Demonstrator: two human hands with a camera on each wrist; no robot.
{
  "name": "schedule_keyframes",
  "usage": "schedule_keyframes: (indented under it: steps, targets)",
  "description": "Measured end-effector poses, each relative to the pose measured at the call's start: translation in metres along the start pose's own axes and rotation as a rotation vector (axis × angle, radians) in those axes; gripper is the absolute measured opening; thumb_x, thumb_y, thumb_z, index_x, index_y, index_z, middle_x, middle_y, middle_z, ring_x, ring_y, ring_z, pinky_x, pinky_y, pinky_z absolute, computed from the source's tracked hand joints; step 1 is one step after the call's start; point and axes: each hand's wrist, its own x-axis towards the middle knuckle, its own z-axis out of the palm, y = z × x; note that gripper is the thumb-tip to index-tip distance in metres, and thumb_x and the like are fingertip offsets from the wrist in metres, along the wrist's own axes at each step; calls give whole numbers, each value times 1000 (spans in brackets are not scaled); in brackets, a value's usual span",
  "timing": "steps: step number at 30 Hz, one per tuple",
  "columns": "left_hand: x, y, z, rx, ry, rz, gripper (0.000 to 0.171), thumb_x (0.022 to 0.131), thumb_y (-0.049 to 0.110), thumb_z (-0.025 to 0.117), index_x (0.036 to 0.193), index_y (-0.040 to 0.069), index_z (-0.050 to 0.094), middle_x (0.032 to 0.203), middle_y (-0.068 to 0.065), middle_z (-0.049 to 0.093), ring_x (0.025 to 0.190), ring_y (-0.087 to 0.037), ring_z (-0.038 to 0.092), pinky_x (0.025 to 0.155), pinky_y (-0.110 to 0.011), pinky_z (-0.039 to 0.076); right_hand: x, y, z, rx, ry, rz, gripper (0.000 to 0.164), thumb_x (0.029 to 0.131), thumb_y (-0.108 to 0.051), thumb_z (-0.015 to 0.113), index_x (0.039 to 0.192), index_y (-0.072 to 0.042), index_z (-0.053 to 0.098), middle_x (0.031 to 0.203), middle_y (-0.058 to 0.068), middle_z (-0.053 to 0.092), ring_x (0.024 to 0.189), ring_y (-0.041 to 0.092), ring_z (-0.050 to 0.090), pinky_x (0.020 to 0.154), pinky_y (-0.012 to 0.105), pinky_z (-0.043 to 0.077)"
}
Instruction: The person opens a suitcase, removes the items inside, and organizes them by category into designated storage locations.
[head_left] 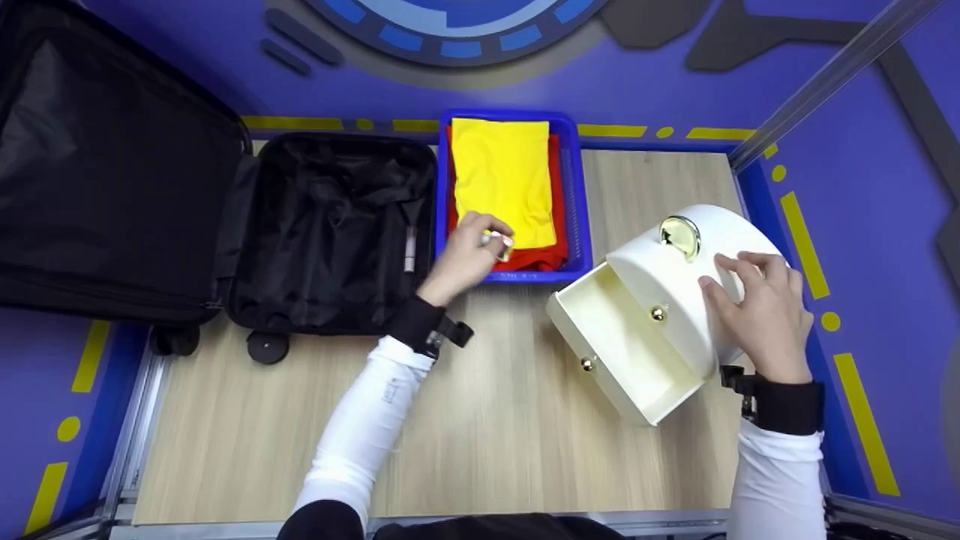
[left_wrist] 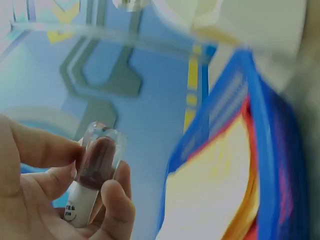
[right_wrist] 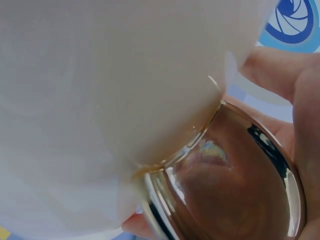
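My left hand (head_left: pixel 474 251) pinches a small lipstick tube (left_wrist: pixel 96 167) above the front edge of a blue basket (head_left: pixel 512 277). The tube has a clear cap over a brown-red upper part and a white base with dark print. On the right, my right hand (head_left: pixel 766 315) rests on the rounded top of a white storage box (head_left: pixel 720 232), its fingers spread on the surface. The box's lower drawer (head_left: pixel 622 337) is pulled out and has a gold knob. A shiny gold fitting (right_wrist: pixel 240 180) on the box shows close up in the right wrist view.
An open black suitcase (head_left: pixel 330 240) lies at the left, with a slim white-and-pink tube (head_left: pixel 409 249) in its right half. Folded yellow cloth (head_left: pixel 502 172) lies on red cloth (head_left: pixel 544 259) in the basket. Blue walls (head_left: pixel 652 90) stand around the wooden table (head_left: pixel 480 435).
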Motion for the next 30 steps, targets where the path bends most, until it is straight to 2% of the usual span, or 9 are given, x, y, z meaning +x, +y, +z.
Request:
schedule_keyframes:
  steps: [3,7,12,17,21,27,30]
  targets:
    - [-3,8,23,-59,-29,-3,17,93,8,68,108,1,71,114,-17,54,105,-29,60,93,-32,48,0,0,0,1,2,-3,52,101,-43,63,140,-9,65,148,21,48,132,50,39,77,80,37]
    - [-8,17,50,-67,-65,6,30,84,11,82,109,5,67,117,-14,47,104,-24,62,90,-26,49,0,0,0,4,3,-2,52,101,-44,64,139,-8,65,148,21,48,132,49,39,78,80,38]
    - [-14,27,79,-50,-125,81,31,83,1,78,110,5,65,124,-13,41,101,-20,64,86,-20,51,1,0,0,6,-3,6,53,101,-45,63,140,-9,65,148,21,48,132,50,38,78,80,37]
    - [-22,36,107,63,-197,204,28,88,8,79,115,7,72,130,-14,46,110,-24,61,90,-19,49,0,0,0,9,0,9,52,101,-44,64,140,-8,65,148,21,48,132,50,38,78,80,37]
    - [-29,42,130,206,-268,267,31,88,13,79,119,11,75,132,-11,52,109,-22,63,88,-19,51,0,1,0,9,0,12,52,101,-44,63,139,-9,66,148,21,48,133,49,38,79,80,36]
    - [-35,43,159,377,-359,260,32,86,15,80,117,15,74,133,-8,47,86,-13,63,67,-16,49,1,1,0,3,0,9,52,101,-45,63,139,-10,66,148,20,48,133,49,38,78,81,36]
    - [-37,42,170,495,-402,246,30,84,16,81,113,18,76,127,-7,47,81,-11,62,64,-19,49,1,0,0,3,-2,7,52,101,-45,63,139,-10,65,149,21,48,133,50,38,79,82,36]
